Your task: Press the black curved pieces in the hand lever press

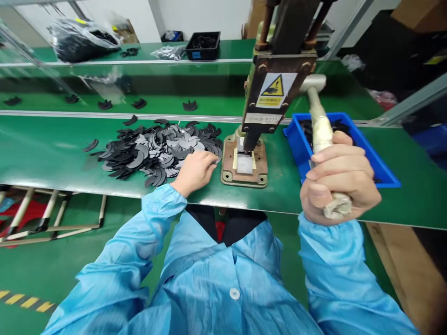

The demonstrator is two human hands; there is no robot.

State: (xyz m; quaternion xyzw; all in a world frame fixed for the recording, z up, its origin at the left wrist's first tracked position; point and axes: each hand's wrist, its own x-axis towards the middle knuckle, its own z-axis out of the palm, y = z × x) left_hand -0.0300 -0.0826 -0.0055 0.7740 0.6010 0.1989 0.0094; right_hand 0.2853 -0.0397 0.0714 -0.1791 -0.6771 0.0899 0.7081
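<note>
Gripping the pale, tape-wrapped lever (320, 123), the right hand (340, 179) sits at frame right; the left hand (198, 170) meets the heap of dark-grey crescent pieces (153, 153) at centre left, its hold unclear. Much seems left; the blue plastic bin (296, 146), right, holds some dark parts (341, 125).

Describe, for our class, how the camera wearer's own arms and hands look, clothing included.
The left sleeve and right sleeve are bright blue, loose, slightly shiny and creased, with gathered cuffs. The left hand and right hand are ungloved. No markings show on either sleeve.
</note>
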